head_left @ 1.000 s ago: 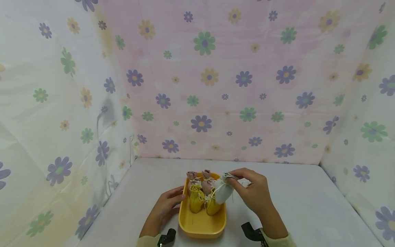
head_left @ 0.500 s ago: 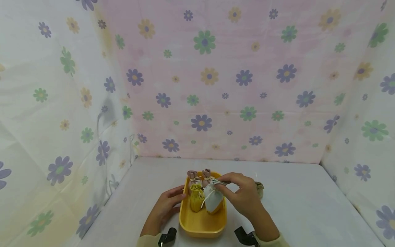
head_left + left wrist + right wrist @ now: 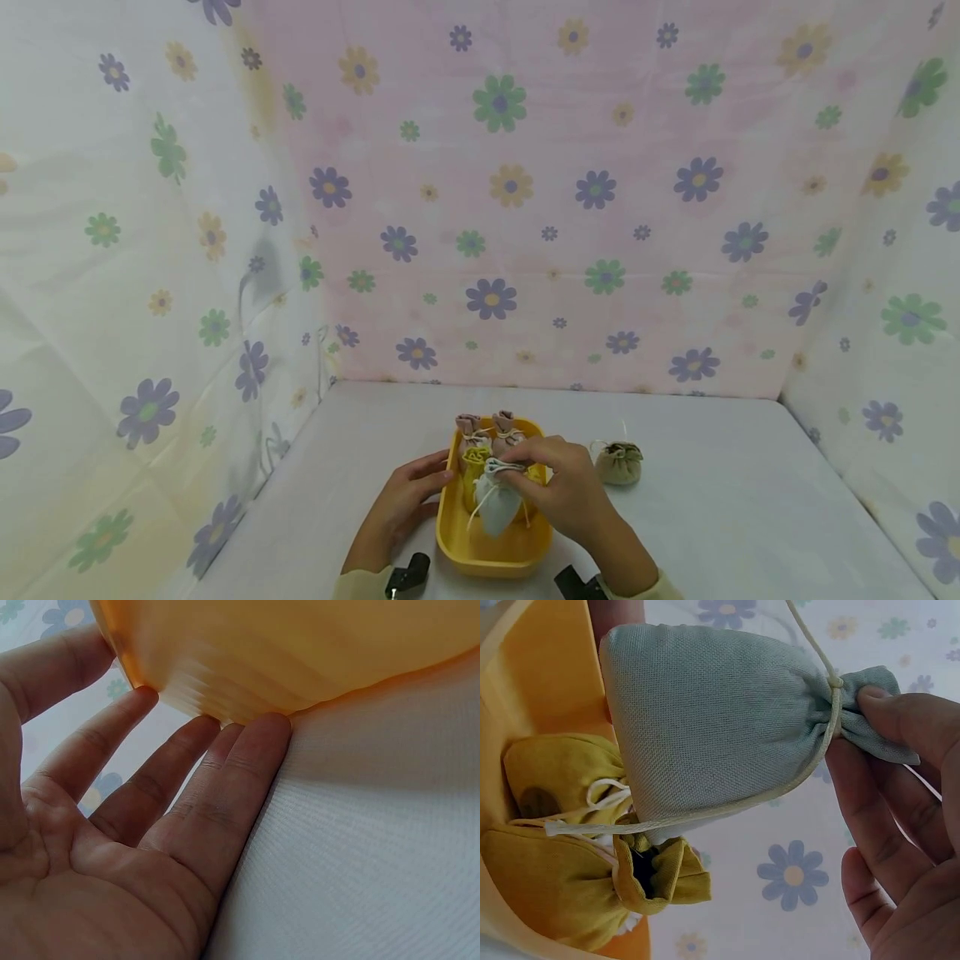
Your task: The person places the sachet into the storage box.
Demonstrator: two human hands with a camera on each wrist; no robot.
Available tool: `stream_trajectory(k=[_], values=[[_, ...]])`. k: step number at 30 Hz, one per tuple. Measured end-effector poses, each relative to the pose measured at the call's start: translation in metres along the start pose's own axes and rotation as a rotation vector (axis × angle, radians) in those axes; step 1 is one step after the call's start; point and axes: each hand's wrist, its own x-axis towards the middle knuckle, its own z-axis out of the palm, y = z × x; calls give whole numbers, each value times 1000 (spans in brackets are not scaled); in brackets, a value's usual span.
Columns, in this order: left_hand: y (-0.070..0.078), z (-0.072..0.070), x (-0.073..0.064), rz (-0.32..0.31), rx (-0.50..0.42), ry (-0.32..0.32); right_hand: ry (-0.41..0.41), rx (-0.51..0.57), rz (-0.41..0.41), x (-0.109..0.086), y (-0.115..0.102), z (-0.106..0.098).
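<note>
A yellow tray [image 3: 491,557] stands on the table, holding small drawstring pouches. My right hand [image 3: 558,483] pinches the gathered neck of a pale grey-blue pouch [image 3: 712,720], which hangs over the tray's near part. Two mustard-yellow pouches [image 3: 551,881] sit behind and partly beneath it in the head view. Two pinkish-brown pouches [image 3: 506,429] stand at the tray's far end. My left hand [image 3: 405,496] touches the tray's left side; its fairly straight fingers [image 3: 247,761] rest against the outer wall in the left wrist view.
An olive-green pouch [image 3: 619,465] lies on the white table [image 3: 720,500] to the right of the tray. Flower-patterned cloth [image 3: 562,275] encloses the table at the back and both sides.
My right hand has carried the grey-blue pouch leftward and nearer, from the tray's right rim to over its near part. The olive pouch has come into view. The left hand stays put.
</note>
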Motion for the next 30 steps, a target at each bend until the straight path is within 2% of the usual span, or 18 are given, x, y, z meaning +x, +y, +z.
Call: stream_trajectory(k=[5, 11, 21, 26, 30], values=[[1, 0, -1, 0, -2, -3, -27, -17, 23, -2, 0, 7], [2, 0, -2, -3, -4, -1, -73, 14, 69, -3, -1, 15], [2, -1, -2, -5, -20, -15, -188, -15, 149, -5, 0, 28], [2, -2, -2, -3, -15, -24, -207, -24, 160, -6, -1, 31], [3, -2, -2, -2, -12, -26, -222, -15, 200, -6, -1, 34]])
